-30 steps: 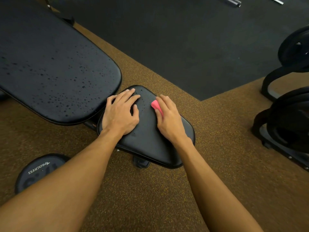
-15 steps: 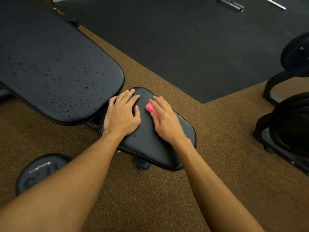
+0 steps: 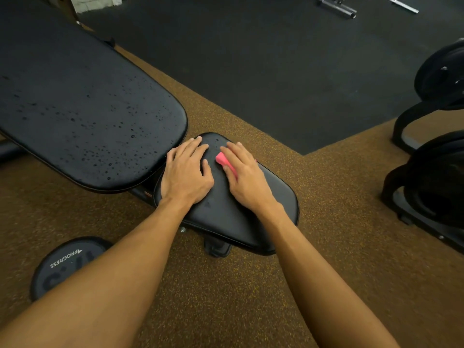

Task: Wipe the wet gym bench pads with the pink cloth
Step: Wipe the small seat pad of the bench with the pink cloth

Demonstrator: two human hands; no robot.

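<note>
At the centre of the frame, the small black vinyl seat pad [image 3: 226,212] bore both hands. The left hand [image 3: 187,174] lay flat on the pad's left half, fingers straight and slightly spread, holding nothing; it looked to be bracing the pad. The right hand [image 3: 247,177] lay palm-down over the folded pink cloth [image 3: 223,160], fingers extended towards the pad's far end, pressing the cloth onto the vinyl rather than gripping it. Only a strip of pink showed beside the index finger and thumb. The rest was hidden under the palm, so whether the thumb hooked its edge could not be told.

The step in hand seemed to be wiping the seat pad. A few droplets showed near its far tip, just beyond the fingertips. To do it well, the flat pressure wanted carrying right out to that rounded edge, then back in overlapping passes. The left hand would have to lift off so the patch beneath it got wiped too.

The long black padded backrest [image 3: 88,109], filling the upper left, was beaded with water across its near end and looked unwiped. The cloth looked small against it and might need turning to a dry face.
</note>
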